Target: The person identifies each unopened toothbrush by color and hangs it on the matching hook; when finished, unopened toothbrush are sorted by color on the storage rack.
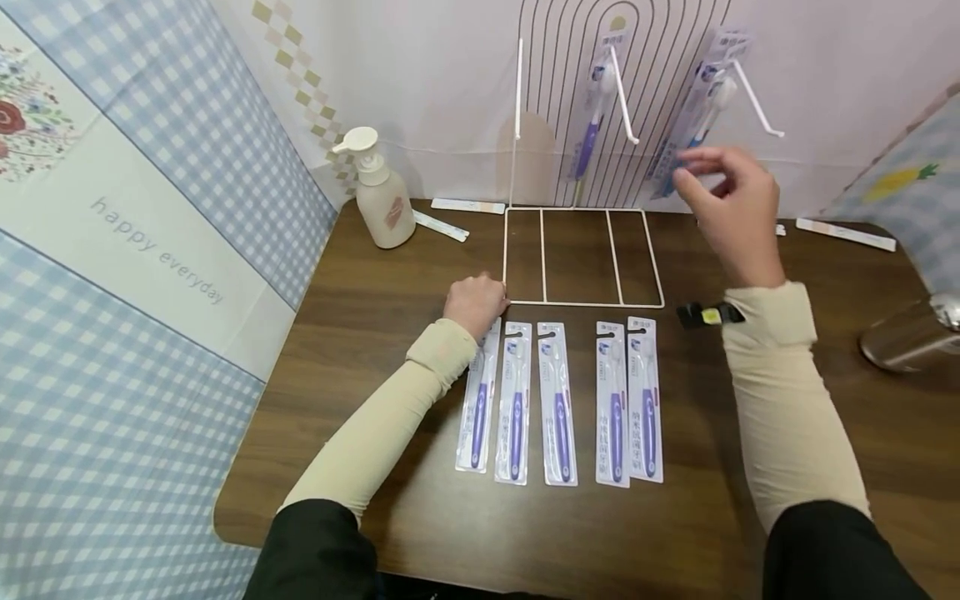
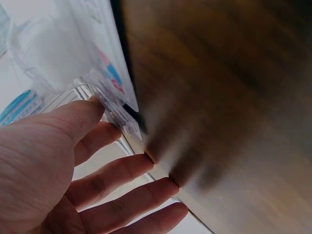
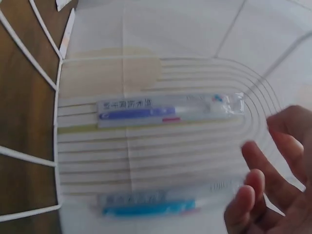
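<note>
My left hand is at the upper end of the leftmost packaged toothbrush; thumb and index finger pinch its edge in the left wrist view, the other fingers spread towards the table. To its right several more purple packaged toothbrushes lie in a row. My right hand is raised with fingers loosely bent and nothing in them. Just beyond it, a blue packaged toothbrush hangs from the rack's right hook. A purple packaged toothbrush hangs from the middle hook.
The white wire rack's base stands behind the row, its left hook at the back. A pump bottle stands back left, near white strips. A metal cylinder is at the right, and a patterned cloth backs the table.
</note>
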Available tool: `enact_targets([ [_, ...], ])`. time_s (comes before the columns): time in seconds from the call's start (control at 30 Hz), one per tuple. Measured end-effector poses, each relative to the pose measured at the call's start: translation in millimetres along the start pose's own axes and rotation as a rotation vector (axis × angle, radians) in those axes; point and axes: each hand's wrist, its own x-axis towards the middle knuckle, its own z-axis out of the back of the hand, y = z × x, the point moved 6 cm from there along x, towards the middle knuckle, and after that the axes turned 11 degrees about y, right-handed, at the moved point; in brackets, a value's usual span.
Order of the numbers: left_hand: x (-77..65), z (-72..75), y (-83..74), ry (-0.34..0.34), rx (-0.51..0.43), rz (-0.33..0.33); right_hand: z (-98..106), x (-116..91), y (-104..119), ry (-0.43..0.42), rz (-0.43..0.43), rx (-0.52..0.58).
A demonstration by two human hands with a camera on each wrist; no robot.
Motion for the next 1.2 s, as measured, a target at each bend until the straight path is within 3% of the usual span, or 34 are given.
enact_targets([
  [0.2, -0.2, 1.3, 0.4, -0.009, 0.008, -0.012, 4.2, -60.1, -37.5, 0.154, -0.079, -0.058],
  [0.37, -0.1, 1.1, 0.8, -0.014, 0.02, -0.01, -10.3, -107.3, -73.0, 0.335, -0.141, -0.182],
  [0.53, 0.0, 0.9, 2.0, -0.018, -0.004, -0.004, -25.1, -138.1, -96.8, 0.492, -0.202, -0.224],
  [0.7, 0.5, -0.7, 1.6, -0.014, -0.016, -0.007, -32.0, -153.3, -107.0, 0.565, -0.262, -0.236],
  [0.83, -0.4, -1.1, 2.4, -0.015, -0.018, -0.005, -36.7, -157.1, -108.9, 0.601, -0.258, -0.243],
  [1.2, -1.1, -0.3, 2.1, -0.011, -0.028, -0.004, -44.4, -159.5, -113.0, 0.623, -0.281, -0.32],
])
